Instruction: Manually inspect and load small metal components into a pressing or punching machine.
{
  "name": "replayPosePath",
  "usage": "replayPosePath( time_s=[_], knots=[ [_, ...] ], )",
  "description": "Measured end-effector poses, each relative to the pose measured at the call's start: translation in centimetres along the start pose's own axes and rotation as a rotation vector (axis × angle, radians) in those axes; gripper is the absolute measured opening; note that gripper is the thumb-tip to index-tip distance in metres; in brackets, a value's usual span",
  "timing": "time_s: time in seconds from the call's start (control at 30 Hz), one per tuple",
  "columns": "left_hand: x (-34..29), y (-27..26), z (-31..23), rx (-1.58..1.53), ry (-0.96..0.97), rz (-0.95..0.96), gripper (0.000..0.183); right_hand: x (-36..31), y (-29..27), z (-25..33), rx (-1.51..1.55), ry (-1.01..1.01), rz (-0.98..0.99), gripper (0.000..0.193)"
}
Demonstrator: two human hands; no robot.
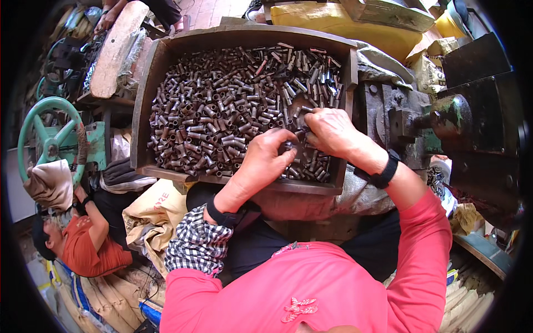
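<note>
A wooden tray (250,34) is heaped with small dark metal tubes (205,111), many with a flared end. Over its front right part, my left hand (264,158) is closed, with dark metal tubes showing between its thumb and curled fingers. Close beside it, my right hand (338,133) reaches in from the right with its fingers bent down among the pieces. Its fingertips are partly hidden, and what they pinch is not plain. Longer, shinier slotted metal pieces (311,66) lie in the tray's far right corner.
Right of the tray stands a dark machine (477,127) with a round shaft. At left is a green handwheel (53,130) with a cloth (51,186) over it. A person in an orange shirt (97,250) works at the lower left. Sacks (158,213) lie around.
</note>
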State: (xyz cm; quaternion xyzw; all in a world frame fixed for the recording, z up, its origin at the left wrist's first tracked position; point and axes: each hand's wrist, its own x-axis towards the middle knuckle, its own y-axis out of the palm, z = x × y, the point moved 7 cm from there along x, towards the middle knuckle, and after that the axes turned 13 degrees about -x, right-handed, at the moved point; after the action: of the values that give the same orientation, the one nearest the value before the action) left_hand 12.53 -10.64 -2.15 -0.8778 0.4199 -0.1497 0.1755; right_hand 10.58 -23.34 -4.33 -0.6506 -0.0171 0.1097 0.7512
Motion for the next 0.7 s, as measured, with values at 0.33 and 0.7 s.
replayPosePath(
  time_s=[0.33, 0.7],
  knots=[
    [2.4, 4.1, 1.1, 0.640, -0.006, 0.190, 0.019, -5.7, -2.8, -2.0, 0.517, 0.248, -0.321, 0.018],
    [2.6, 5.7, 1.3, 0.597, 0.028, 0.220, 0.019, -8.3, -2.4, -2.9, 0.641, 0.305, -0.430, 0.012]
  ],
)
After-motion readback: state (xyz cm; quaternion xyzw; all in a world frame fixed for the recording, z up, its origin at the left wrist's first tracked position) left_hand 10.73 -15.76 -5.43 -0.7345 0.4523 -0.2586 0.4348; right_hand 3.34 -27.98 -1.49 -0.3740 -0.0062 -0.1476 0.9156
